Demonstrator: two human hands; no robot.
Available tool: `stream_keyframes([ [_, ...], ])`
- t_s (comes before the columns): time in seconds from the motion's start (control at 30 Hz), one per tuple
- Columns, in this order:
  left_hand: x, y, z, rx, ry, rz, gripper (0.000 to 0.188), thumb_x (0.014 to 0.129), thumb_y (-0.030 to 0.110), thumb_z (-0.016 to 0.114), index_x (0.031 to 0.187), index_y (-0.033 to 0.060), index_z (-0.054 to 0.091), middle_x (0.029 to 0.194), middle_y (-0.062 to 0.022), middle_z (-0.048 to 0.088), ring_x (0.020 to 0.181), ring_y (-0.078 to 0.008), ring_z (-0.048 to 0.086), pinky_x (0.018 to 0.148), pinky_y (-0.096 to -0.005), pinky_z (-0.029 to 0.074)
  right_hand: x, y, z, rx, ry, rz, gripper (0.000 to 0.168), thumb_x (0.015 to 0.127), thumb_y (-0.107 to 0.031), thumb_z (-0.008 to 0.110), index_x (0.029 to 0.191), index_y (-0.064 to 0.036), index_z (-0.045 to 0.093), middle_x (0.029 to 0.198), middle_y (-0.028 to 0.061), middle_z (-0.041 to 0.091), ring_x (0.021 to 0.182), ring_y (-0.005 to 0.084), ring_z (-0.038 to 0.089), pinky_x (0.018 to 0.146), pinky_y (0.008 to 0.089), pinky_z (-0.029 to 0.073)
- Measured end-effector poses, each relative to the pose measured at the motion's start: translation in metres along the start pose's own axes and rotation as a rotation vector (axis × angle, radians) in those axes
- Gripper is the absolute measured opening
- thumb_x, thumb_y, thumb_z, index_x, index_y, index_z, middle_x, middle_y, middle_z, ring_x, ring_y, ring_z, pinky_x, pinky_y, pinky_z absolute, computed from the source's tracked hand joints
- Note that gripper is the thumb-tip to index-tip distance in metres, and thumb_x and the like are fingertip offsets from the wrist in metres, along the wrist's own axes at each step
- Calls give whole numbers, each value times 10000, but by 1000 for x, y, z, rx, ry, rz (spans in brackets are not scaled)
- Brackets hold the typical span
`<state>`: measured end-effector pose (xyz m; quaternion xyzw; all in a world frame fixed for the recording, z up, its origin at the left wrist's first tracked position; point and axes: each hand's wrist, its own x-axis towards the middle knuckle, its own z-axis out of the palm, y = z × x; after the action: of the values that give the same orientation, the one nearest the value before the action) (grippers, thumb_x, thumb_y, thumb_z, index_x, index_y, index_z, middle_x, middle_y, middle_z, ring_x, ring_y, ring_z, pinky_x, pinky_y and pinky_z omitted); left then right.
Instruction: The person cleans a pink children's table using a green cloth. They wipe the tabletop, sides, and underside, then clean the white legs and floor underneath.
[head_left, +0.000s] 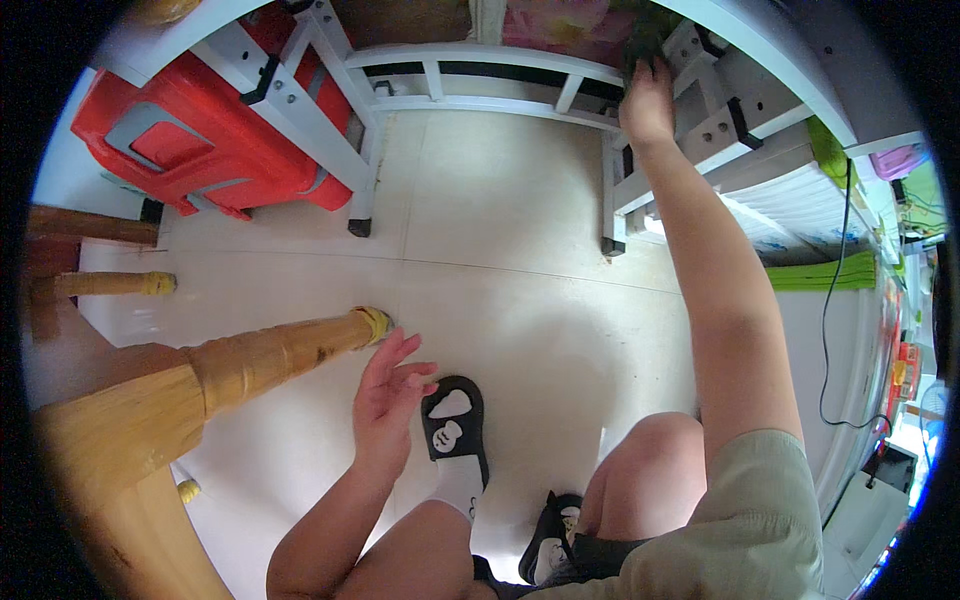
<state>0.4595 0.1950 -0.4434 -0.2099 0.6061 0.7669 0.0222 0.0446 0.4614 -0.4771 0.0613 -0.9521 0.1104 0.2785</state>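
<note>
My left hand hangs in the air above the floor, holding nothing, with its fingers apart and slightly bent. Near its fingertips is the yellow-wrapped foot of a wooden stool or chair leg. My right arm stretches far forward to the underside of a white metal frame. There my right hand meets a dark green object in shadow, beside the frame's right leg. Its fingertips are partly lost in the dark, so I cannot tell whether they grip that object.
A red plastic case with grey parts leans behind the frame's left legs. More wooden legs stand at the left. A black cable hangs at the right near green fabric. My feet in black slippers rest on the tiled floor.
</note>
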Motion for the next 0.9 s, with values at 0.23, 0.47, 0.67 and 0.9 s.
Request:
stream_keyframes([
  [0.23, 20, -1, 22, -68, -17, -72, 480, 995, 133, 534, 1461, 133, 417, 1399, -110, 516, 1121, -219, 592, 929, -367, 494, -144, 10, 35, 216, -329, 214, 474, 787, 62, 554, 1251, 29, 463, 1234, 267, 508, 1140, 436, 521, 1006, 464, 442],
  [0.47, 98, -13, 82, -138, 118, -374, 544, 986, 329, 573, 1456, 141, 373, 1344, -72, 534, 1165, -231, 556, 964, -377, 474, -269, -102, -28, 903, -500, 251, 616, 731, 152, 505, 1304, -37, 377, 1232, 203, 475, 1154, 370, 495, 1013, 427, 413],
  [0.67, 153, -52, 98, 70, 218, -157, 527, 910, 128, 636, 1396, 85, 435, 1280, -100, 548, 1208, -260, 524, 956, -369, 455, -249, -96, -48, 1887, -713, 429, 614, 814, 132, 501, 1346, -119, 327, 1317, 99, 483, 1302, 223, 443, 1007, 345, 434],
  [0.9, 294, 57, 29, 1331, 375, 914, 537, 817, -35, 590, 1326, 135, 580, 1336, -218, 451, 1151, -394, 478, 1048, -421, 385, -261, -29, -41, 1444, -825, 503, 375, 840, 58, 560, 1196, -54, 519, 1177, 82, 607, 1119, 197, 587, 935, 346, 487],
])
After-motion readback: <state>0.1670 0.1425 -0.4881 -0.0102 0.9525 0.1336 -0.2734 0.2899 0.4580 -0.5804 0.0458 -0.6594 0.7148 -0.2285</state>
